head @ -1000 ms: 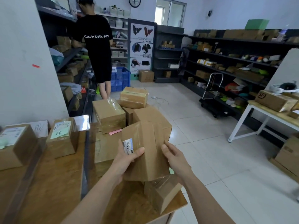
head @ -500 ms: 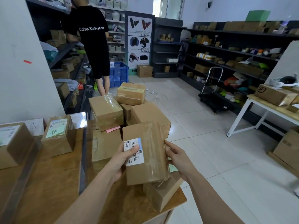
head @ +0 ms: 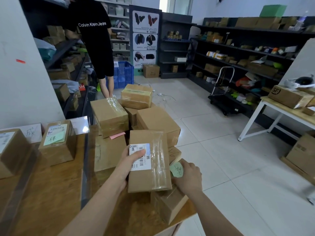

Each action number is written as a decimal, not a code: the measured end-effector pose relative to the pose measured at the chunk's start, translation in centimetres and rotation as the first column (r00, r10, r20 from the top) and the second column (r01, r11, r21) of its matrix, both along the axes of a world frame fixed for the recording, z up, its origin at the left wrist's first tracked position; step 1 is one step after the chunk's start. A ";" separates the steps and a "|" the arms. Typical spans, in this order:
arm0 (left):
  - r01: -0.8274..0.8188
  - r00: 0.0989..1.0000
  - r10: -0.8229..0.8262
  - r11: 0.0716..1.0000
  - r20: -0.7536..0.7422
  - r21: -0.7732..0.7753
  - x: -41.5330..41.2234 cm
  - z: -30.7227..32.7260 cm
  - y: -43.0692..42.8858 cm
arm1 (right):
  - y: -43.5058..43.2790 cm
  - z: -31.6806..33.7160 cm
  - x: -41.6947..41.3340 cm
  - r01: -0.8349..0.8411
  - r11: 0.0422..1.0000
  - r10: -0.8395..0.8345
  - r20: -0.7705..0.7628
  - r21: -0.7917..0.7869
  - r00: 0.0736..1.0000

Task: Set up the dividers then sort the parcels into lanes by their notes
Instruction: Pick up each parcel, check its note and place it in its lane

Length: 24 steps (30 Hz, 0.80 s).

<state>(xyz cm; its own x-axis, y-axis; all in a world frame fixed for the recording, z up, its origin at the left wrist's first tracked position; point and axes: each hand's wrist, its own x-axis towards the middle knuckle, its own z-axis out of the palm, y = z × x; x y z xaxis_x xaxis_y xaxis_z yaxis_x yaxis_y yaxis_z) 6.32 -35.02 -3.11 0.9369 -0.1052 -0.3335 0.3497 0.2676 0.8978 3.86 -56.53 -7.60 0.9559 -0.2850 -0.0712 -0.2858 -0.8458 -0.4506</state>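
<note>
Head: parcel (head: 153, 178), left hand (head: 130, 161); green note (head: 177, 169), right hand (head: 188, 178)

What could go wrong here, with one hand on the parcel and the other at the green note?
1. The parcel is held by the left hand alone, thumb on its label. That one-handed grip could slip.
2. The green note at the right hand looks unattached. It could end up with the wrong parcel.
3. The low box beneath sits right at the table edge. A bump might knock it off.
</note>
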 end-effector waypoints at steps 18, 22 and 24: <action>0.024 0.999 -0.025 0.999 0.029 0.029 0.3 -0.1 -0.3 | 1.6 5.5 0.3 0.082 0.788 -0.347 0.329 0.610 0.878; 0.039 0.997 -0.044 0.996 0.068 0.079 0.3 0.4 -1.0 | 4.2 10.1 -0.5 -0.280 0.694 -0.025 0.411 0.663 0.911; 0.023 0.997 -0.029 0.995 0.067 0.093 0.3 0.7 -1.2 | 4.9 10.2 -0.5 -0.326 0.725 0.145 0.328 0.606 0.934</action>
<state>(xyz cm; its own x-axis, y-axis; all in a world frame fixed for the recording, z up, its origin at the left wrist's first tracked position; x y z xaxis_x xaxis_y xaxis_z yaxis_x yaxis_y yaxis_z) 6.58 -36.23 -2.43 0.9552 -0.1017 -0.2781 0.2923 0.1742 0.9403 3.35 -51.58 2.65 0.9959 -0.0199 0.0886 0.0760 -0.3519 -0.9330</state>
